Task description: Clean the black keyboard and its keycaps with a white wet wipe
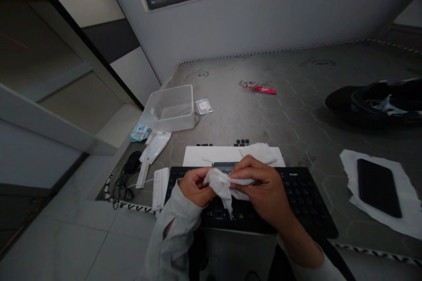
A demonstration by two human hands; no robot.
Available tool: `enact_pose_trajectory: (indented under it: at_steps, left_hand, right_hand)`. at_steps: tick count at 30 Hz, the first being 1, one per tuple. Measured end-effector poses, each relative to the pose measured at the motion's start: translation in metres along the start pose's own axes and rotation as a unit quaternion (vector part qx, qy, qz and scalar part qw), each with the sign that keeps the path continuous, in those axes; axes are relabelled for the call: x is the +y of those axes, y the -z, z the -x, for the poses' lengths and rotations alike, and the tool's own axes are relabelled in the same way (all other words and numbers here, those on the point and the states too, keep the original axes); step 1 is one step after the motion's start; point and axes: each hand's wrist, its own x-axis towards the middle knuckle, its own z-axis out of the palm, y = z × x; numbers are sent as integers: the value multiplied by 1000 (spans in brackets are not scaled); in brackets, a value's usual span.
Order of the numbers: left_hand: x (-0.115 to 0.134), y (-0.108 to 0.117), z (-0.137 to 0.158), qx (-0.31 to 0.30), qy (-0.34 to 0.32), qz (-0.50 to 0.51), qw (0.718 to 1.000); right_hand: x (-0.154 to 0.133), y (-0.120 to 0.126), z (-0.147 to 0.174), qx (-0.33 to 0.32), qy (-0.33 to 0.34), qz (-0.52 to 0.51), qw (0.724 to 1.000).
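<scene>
Between my two hands is a crumpled white tissue (220, 184), held above a black keyboard (303, 197). My left hand (196, 186) is closed on the tissue's left side. Fingers of my right hand (263, 189) pinch its right side; whether something small lies inside the folds cannot be seen. The keyboard's middle is partly hidden by my hands and the tissue, and some keycaps seem to be off there. Just behind the keyboard lies a white sheet (194, 156) with another folded tissue (262, 153) on it. Several loose black keycaps (242, 142) sit beyond the sheet.
To the left stand a clear plastic box (173, 107), a small packet (204, 106), a black mouse (132, 162) with its cable and a white power strip (161, 189). A red tool (260, 89) lies farther back. At right are a phone (379, 188) on paper and a black helmet (372, 103).
</scene>
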Motion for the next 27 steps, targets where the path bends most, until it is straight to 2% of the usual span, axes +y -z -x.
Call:
enact_pose_trajectory:
  at_steps: [7, 11, 20, 27]
  left_hand:
    - [3, -5, 2, -7, 13, -37, 999]
    - [-3, -5, 0, -1, -11, -54, 998]
    - [4, -7, 0, 20, -26, -55, 998]
    - [-2, 0, -2, 28, -25, -92, 995]
  right_hand:
    - [-6, -2, -2, 13, -15, 48, 999]
    - [-4, -2, -1, 2, 1, 98, 995]
    - [-8, -4, -3, -18, -31, 86, 996]
    - [-9, -2, -4, -32, -34, 84, 995]
